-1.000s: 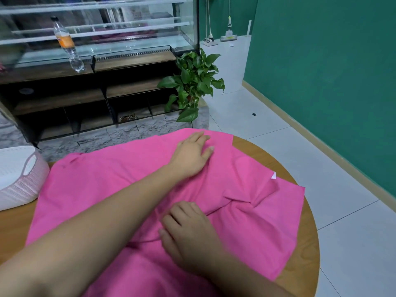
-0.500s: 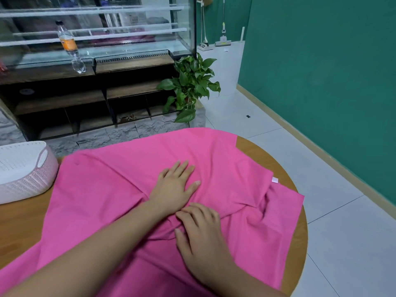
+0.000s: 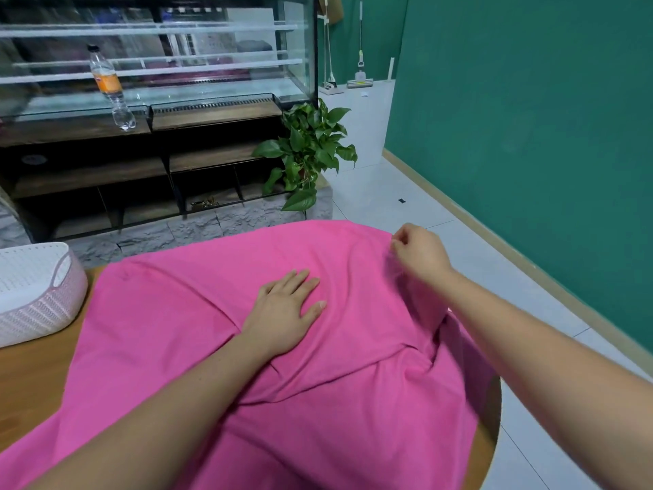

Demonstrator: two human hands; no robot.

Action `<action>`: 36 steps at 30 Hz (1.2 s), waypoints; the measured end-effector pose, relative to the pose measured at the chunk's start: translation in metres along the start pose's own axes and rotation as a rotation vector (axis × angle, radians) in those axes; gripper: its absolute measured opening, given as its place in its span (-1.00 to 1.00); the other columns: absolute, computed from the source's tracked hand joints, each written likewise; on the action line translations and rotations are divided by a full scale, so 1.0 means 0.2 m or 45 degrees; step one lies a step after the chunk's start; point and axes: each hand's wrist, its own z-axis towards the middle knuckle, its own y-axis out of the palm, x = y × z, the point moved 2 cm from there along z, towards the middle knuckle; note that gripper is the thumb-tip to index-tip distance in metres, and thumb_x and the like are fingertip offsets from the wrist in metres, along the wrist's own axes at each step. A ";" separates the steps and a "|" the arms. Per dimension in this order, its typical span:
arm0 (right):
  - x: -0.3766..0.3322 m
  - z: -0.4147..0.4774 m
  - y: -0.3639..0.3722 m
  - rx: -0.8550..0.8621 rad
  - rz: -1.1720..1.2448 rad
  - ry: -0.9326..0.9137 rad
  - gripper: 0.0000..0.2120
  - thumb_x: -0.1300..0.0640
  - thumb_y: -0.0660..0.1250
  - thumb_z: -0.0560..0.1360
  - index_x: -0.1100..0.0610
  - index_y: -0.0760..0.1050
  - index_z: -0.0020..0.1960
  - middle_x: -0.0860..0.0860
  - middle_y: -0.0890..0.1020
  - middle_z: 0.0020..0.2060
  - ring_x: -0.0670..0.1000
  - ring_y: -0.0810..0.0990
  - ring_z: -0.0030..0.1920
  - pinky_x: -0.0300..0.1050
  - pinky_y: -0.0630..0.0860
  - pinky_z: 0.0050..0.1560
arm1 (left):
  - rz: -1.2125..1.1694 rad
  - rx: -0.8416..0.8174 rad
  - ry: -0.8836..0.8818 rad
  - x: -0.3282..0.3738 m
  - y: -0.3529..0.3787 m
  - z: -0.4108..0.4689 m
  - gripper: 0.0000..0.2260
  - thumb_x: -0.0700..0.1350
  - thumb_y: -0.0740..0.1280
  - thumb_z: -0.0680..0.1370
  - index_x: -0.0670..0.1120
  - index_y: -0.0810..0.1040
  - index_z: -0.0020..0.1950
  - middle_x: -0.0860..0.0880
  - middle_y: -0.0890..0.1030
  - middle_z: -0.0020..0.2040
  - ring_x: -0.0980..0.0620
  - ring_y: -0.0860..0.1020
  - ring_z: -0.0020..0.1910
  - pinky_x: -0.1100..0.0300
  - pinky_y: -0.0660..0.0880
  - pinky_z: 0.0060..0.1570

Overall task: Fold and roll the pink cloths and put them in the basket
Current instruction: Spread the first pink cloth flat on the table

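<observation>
You have even, moderately bright indoor light with no single visible source. Shadows are soft: a faint one lies under the left hand [image 3: 288, 309] on the pink cloth [image 3: 183, 334]. The display case [image 3: 159, 54] glass carries pale reflections and haze. Your right hand [image 3: 418, 254] shows motion blur at the fingers. Wide-angle distortion bows the green wall [image 3: 530, 118] baseboard and stretches both forearms at the lower edges.

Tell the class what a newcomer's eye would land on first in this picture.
A big pink cloth covers most of the round wooden table. The left hand lies flat on its middle, while the right hand pinches its far right edge. A white basket sits at the left.
</observation>
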 end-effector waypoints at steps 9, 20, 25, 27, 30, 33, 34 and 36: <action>0.06 0.41 0.15 -0.243 -0.255 0.215 -0.68 -0.11 0.52 0.44 0.15 0.58 -0.13 0.07 0.65 -0.18 0.10 0.61 -0.15 -0.08 0.50 -0.24 | -0.015 0.003 0.007 -0.02 0.00 0.03 -0.43 0.35 0.02 0.69 0.18 0.21 0.67 0.14 0.14 0.70 0.12 0.03 0.68 0.01 0.04 0.59; -0.03 0.58 0.09 -0.392 -0.589 0.159 -0.83 0.21 0.40 0.50 0.17 0.46 -0.21 0.12 0.58 -0.17 0.13 0.53 -0.19 -0.10 0.37 -0.34 | -0.013 0.000 0.009 -0.03 0.01 0.04 -0.44 0.33 0.02 0.70 0.19 0.19 0.68 0.16 0.11 0.70 0.14 0.00 0.68 0.02 0.02 0.59; 0.05 0.72 -0.06 0.199 -0.353 0.009 -0.87 0.19 0.21 0.63 0.14 0.47 0.15 0.15 0.58 -0.11 0.26 0.57 -0.06 0.03 0.46 -0.10 | 0.054 0.029 0.016 -0.05 0.02 0.05 -0.41 0.35 -0.04 0.67 0.18 0.23 0.66 0.11 0.16 0.70 0.09 0.08 0.68 0.00 0.10 0.57; 0.07 0.73 -0.05 -0.005 -0.240 -0.007 -0.66 0.12 0.29 0.64 0.10 0.44 0.41 0.14 0.64 0.04 0.23 0.62 0.10 -0.01 0.46 -0.01 | 0.050 0.037 0.002 -0.05 0.02 0.05 -0.39 0.35 -0.06 0.65 0.17 0.25 0.66 0.10 0.18 0.69 0.09 0.10 0.68 -0.01 0.11 0.57; 0.13 0.68 -0.04 -0.222 -0.360 0.068 -0.45 0.08 0.37 0.62 0.15 0.31 0.55 0.18 0.63 0.27 0.23 0.60 0.25 -0.02 0.49 0.09 | 0.057 0.039 -0.005 -0.05 0.02 0.06 -0.38 0.35 -0.06 0.65 0.16 0.26 0.66 0.09 0.19 0.69 0.09 0.11 0.67 0.00 0.12 0.57; 0.22 0.58 -0.04 -0.464 -0.467 0.247 -0.67 -0.04 0.37 0.63 0.24 0.53 0.15 0.22 0.66 0.14 0.21 0.64 0.01 -0.05 0.56 -0.07 | 0.061 0.046 -0.003 -0.05 0.02 0.06 -0.37 0.35 -0.07 0.64 0.15 0.28 0.65 0.08 0.21 0.69 0.07 0.13 0.67 -0.01 0.14 0.56; 0.26 0.55 -0.04 -0.554 -0.405 0.327 -0.65 -0.10 0.35 0.64 0.23 0.53 0.05 0.19 0.66 0.06 0.19 0.64 -0.06 -0.05 0.59 -0.09 | 0.065 0.048 -0.007 -0.05 0.02 0.06 -0.36 0.35 -0.08 0.63 0.14 0.30 0.64 0.07 0.23 0.68 0.06 0.15 0.67 -0.01 0.15 0.56; 0.34 0.48 -0.05 -0.653 -0.200 0.461 -0.57 -0.20 0.33 0.64 0.19 0.56 0.10 0.12 0.64 0.06 0.16 0.66 0.02 0.00 0.65 0.02 | 0.079 0.049 -0.015 -0.05 0.01 0.05 -0.36 0.35 -0.08 0.62 0.13 0.33 0.63 0.06 0.27 0.67 0.04 0.20 0.65 -0.02 0.18 0.54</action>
